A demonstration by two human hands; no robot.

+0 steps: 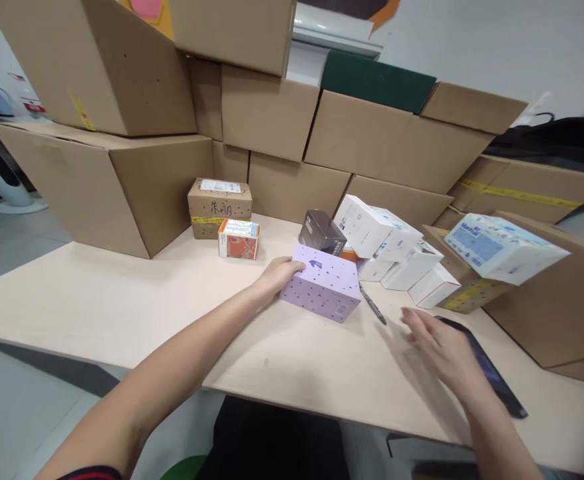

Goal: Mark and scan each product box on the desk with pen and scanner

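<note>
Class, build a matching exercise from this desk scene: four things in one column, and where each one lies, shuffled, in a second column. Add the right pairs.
Things
1. lilac box
2. pen
3. dark tablet
4. red carton

Places
A. partly under the right hand
B. in front of the small taped brown box
C. touched at its end by the left hand
D. on the table just right of the lilac box

Pairs: 1-C, 2-D, 3-A, 4-B
</note>
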